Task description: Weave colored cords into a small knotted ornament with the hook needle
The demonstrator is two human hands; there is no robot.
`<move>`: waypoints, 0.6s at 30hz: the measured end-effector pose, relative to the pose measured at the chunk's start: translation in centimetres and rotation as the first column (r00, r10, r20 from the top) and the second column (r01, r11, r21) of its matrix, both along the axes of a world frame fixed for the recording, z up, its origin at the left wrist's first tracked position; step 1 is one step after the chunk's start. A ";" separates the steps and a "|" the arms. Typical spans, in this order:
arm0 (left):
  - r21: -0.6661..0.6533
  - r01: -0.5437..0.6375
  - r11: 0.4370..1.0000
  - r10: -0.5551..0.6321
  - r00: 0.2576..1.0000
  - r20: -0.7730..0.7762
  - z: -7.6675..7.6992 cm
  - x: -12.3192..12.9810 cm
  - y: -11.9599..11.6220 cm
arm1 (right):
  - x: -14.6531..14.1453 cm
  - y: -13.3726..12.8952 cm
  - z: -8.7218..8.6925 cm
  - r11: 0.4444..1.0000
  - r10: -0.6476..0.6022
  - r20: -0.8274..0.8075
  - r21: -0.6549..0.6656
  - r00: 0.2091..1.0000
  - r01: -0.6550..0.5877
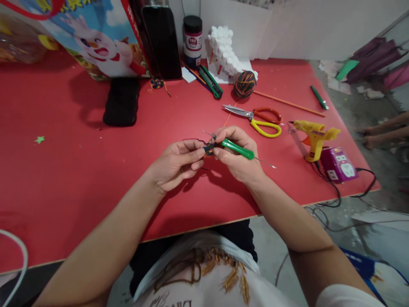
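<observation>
Yarn piece [209, 149] sits near the centre of the frame above the desk [79, 179], pinched by the thumb and fingers of the left hand [177, 162]. The right hand [241, 160] grasps the green hook [238, 149], fingertips close to the piece. A firm left pinch near the hook's tip should keep loops from twisting. Light, even tension would suit the strand [228, 119] running up toward the ball [245, 84]; it passes the blades of the scissors [266, 128], so watch for snags there.
</observation>
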State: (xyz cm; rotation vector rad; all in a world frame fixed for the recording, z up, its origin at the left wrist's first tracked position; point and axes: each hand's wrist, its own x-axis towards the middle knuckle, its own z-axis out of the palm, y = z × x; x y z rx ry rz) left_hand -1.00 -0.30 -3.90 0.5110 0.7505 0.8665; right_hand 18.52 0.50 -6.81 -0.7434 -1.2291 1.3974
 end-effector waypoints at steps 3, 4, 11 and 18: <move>0.059 -0.038 0.998 0.041 0.998 -0.043 0.0 -0.1 0.1 | 0.0 0.5 -0.1 0.993 0.001 -0.072 -0.116 0.997 -0.009; 0.071 -0.034 0.997 0.038 0.998 -0.051 0.0 -0.1 0.1 | -0.1 0.6 0.0 0.988 0.002 -0.097 -0.153 0.995 -0.017; 0.095 -0.077 0.992 0.092 0.982 -0.165 -0.2 0.2 0.0 | -0.5 0.7 0.4 0.964 -0.021 -0.122 -0.264 0.992 -0.012; 0.017 -0.044 0.999 0.044 0.998 -0.049 -0.7 0.3 0.0 | -0.6 0.3 0.6 0.962 0.007 -0.132 -0.271 0.991 -0.043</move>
